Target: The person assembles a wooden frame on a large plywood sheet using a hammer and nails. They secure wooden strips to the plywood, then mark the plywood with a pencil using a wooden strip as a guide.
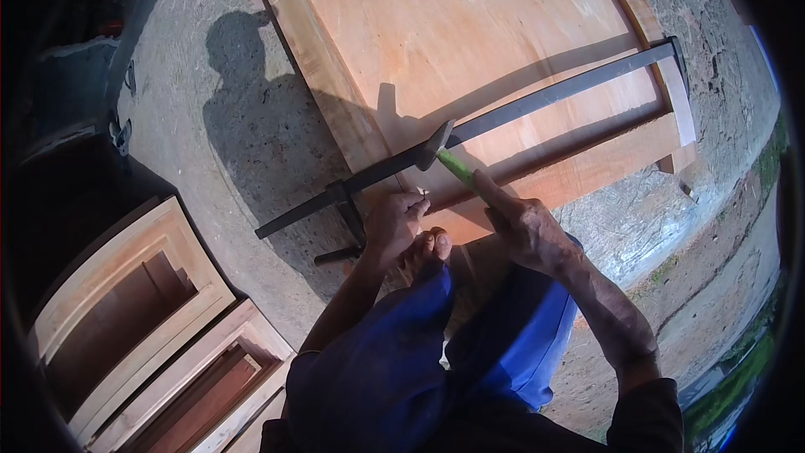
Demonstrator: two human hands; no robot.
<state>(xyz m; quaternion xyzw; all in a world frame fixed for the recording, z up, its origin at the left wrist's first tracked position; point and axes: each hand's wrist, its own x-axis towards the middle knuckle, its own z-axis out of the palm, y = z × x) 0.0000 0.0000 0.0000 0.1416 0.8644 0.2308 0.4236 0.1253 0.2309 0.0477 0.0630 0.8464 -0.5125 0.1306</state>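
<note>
My right hand (537, 231) is closed round the green handle of a hammer (457, 166), its metal head raised over the frame corner next to a bar clamp. My left hand (392, 225) pinches a small nail-like pin (423, 193) at the near left corner of a wooden frame panel (478, 25); its tip is too small to see clearly. Across the panel's near end runs the long dark bar clamp (553, 101), with its sliding jaw and handle just left of my left hand. My bare toes (436, 242) rest against the near rail (587, 155).
Wooden frames (197, 302) with open middles lie at the lower left. The panel lies on rough concrete ground (293, 193), with shadows cast over it. A small wood block (676, 105) sits at the clamp's far jaw. Green growth (729, 398) shows at the lower right.
</note>
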